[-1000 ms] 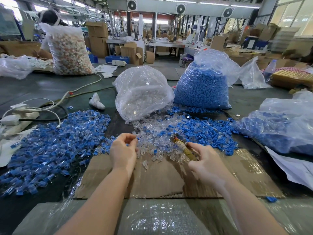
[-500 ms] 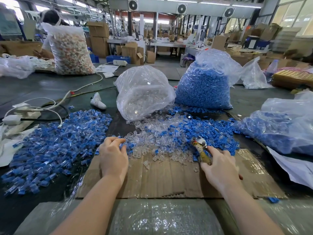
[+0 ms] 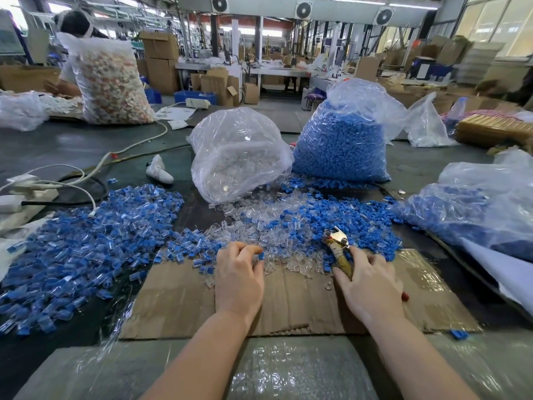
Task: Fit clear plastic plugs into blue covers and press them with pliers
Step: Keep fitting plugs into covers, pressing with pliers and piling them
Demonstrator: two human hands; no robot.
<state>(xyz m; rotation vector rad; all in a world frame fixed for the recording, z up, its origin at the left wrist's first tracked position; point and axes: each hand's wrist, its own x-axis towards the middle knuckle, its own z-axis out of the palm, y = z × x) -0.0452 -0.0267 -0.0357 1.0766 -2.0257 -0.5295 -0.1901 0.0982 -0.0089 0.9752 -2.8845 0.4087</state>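
A mixed heap of clear plastic plugs (image 3: 253,223) and blue covers (image 3: 366,217) lies on the cardboard sheet (image 3: 178,298) in front of me. My left hand (image 3: 239,278) reaches into the near edge of that heap, its fingertips curled at a small blue cover (image 3: 261,255). My right hand (image 3: 372,284) grips the wrapped handles of the pliers (image 3: 339,246), whose metal jaws point up and away over the blue covers. A large pile of assembled blue-and-clear pieces (image 3: 86,249) spreads out to the left.
Behind the heap stand a clear bag of plugs (image 3: 239,154) and a bag of blue covers (image 3: 343,142). Another bag of blue parts (image 3: 473,215) lies at the right. White cables and a power strip (image 3: 26,186) sit at the left. A person works at the far left behind a bag.
My left hand has swung out to the left pile and come back to the heap's near edge. My right hand with the pliers has moved right, toward the blue covers.
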